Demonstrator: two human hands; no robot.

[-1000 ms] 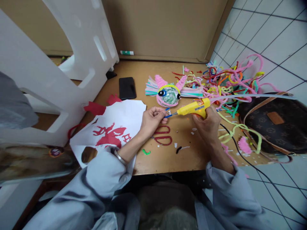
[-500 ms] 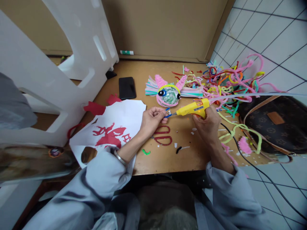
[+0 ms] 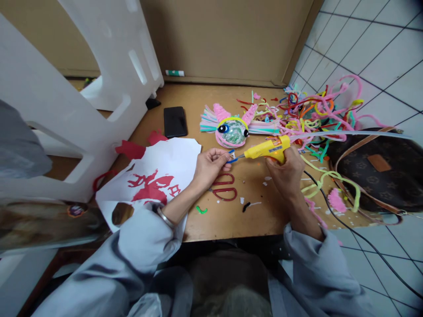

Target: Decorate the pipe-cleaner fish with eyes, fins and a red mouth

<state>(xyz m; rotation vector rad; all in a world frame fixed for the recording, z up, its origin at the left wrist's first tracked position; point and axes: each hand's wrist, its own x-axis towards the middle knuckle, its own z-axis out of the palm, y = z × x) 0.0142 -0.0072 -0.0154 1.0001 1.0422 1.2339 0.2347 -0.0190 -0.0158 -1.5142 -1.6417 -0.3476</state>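
Note:
Pinched in my left hand (image 3: 211, 167) is a small blue-edged piece (image 3: 233, 160) with a white middle; its exact kind is too small to make out. My right hand (image 3: 288, 171) is wrapped round a yellow hot glue gun (image 3: 268, 149), whose metal tip points left and meets or nearly meets that piece. A long clear glue stick (image 3: 330, 132) sticks out of the gun's back. Just beyond both hands sits a round craft figure (image 3: 232, 134) with googly eyes, pink ears and a yellow band. Red-handled scissors (image 3: 225, 193) lie below my left hand, their blades hidden.
White paper (image 3: 178, 154) with red cut-outs (image 3: 152, 189) lies at left, a black phone (image 3: 175, 121) behind it. Tangled pipe cleaners (image 3: 317, 110) and a brown handbag (image 3: 373, 169) fill the right side. A black cord (image 3: 350, 226) runs off the table's right edge. Small scraps dot the tabletop.
Almost nothing differs. The glue stick behind the gun has shifted slightly, its far end now showing over the handbag. Both hands keep their holds.

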